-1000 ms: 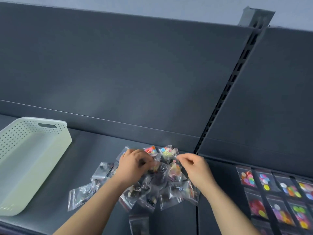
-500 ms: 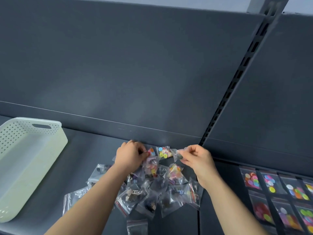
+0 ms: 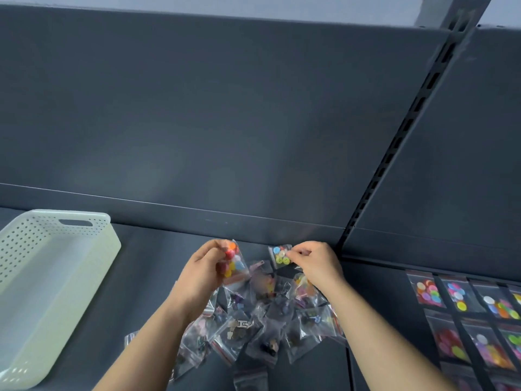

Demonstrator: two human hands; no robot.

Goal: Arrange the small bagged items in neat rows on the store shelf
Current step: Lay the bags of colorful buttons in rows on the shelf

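Two hands (image 3: 203, 266) (image 3: 315, 262) each pinch one bag (image 3: 232, 261) (image 3: 280, 256).

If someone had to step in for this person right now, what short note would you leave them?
Left hand: pinches a bag of coloured buttons above the pile.
Right hand: pinches a second button bag near the back of the shelf.
Done: rows of bags laid out on the right.
Left: the loose pile in the middle.
A white basket stands at the left.
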